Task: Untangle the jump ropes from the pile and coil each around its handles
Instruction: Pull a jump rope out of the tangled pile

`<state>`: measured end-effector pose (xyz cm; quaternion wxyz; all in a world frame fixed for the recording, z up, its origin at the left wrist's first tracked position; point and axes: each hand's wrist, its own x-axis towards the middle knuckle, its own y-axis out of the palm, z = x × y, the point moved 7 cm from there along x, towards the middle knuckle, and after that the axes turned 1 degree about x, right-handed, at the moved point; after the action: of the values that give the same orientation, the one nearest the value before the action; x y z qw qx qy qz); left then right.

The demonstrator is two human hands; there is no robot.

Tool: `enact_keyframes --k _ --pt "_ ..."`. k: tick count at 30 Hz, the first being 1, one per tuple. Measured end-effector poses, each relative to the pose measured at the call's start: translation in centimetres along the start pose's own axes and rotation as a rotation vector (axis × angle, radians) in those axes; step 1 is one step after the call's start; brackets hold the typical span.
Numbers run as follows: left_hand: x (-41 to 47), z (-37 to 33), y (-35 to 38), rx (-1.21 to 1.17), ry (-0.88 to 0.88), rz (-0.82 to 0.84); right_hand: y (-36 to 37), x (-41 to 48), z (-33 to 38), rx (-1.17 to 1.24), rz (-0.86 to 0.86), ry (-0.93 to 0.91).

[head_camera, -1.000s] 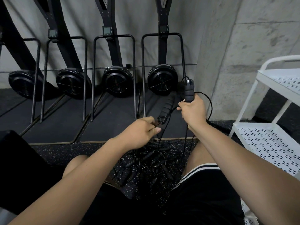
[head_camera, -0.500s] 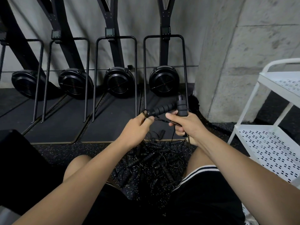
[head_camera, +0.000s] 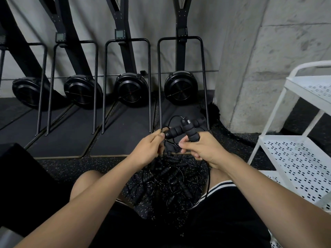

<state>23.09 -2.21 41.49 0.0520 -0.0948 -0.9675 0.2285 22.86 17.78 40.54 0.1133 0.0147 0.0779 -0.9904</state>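
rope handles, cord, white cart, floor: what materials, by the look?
By look:
handles: black matte foam, ribbed into segments; the harder glossy end cap is plastic or metal, can't tell which.
cord: thin, black, glints slightly; likely coated wire or PVC.
cart: white painted metal, perforated sheet shelves, tube frame.
floor: matte black rubber matting with pale flecks.
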Motion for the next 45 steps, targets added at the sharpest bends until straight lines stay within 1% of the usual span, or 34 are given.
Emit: enact_keyframes --k 3,6,10,13,15,17,19,21,24,26,30,33,36,38,39,41,43,45 --pt "-0.1 0.0 -0.1 0.054 -0.005 -0.047 -0.1 -0.2 0.1 -0.032 0.007 0.023" --pt "0.2 0.2 -0.5 0.095 0.023 -0.149 0.1 -0.2 0.0 -0.026 0.005 0.043" --pt "0.4 -0.3 -0.6 0.081 0.054 -0.281 0.1 0.2 -0.1 -0.002 -0.065 0.037" --pt "0.6 -0.5 -0.6 0.031 0.054 -0.344 0.2 0.4 0.0 0.005 -0.118 0.026" --pt "0.7 -0.1 -0.4 -0.093 -0.003 -0.363 0.1 0.5 0.3 -0.046 -0.144 -0.014" --pt "0.8 0.4 0.1 -0.296 -0.090 -0.338 -0.1 0.5 0.9 -0.217 -0.181 -0.094" --pt "0.9 0.8 0.6 -0.419 -0.178 -0.310 -0.2 0.3 1.4 -0.390 -0.236 -0.140" --pt "1.0 1.3 1.1 -0.488 -0.244 -0.256 -0.3 0.1 1.9 -0.503 -0.278 -0.172" --pt "1.2 2.0 1.4 -0.511 -0.300 -0.173 0.0 -0.2 2.5 -0.603 -0.271 -0.208" --pt "1.4 2.4 1.4 -0.463 -0.289 -0.145 0.2 -0.2 2.6 -0.625 -0.256 -0.216" --pt "1.4 2.1 1.5 -0.368 -0.158 -0.099 0.0 0.0 2.3 -0.560 -0.240 -0.167" --pt "1.4 2.4 1.4 -0.368 -0.094 -0.119 -0.3 0.4 1.8 -0.517 -0.212 -0.115" --pt "1.6 3.1 1.2 -0.451 -0.168 -0.154 -0.3 1.1 1.0 -0.327 -0.164 -0.036" --pt "1.7 3.7 1.4 -0.510 -0.242 -0.147 -0.6 1.3 0.8 -0.266 -0.179 0.000" --pt "1.8 3.8 1.5 -0.498 -0.261 -0.136 -0.8 1.4 1.0 -0.288 -0.200 -0.004" --pt "2.0 3.8 1.7 -0.432 -0.269 -0.081 -0.8 1.4 1.5 -0.411 -0.235 -0.041" --pt "2.1 3.4 1.9 -0.384 -0.260 0.018 -0.6 1.4 2.1 -0.525 -0.244 -0.087" --pt "2.0 2.8 1.9 -0.379 -0.258 0.094 -0.4 1.4 2.6 -0.577 -0.237 -0.119"
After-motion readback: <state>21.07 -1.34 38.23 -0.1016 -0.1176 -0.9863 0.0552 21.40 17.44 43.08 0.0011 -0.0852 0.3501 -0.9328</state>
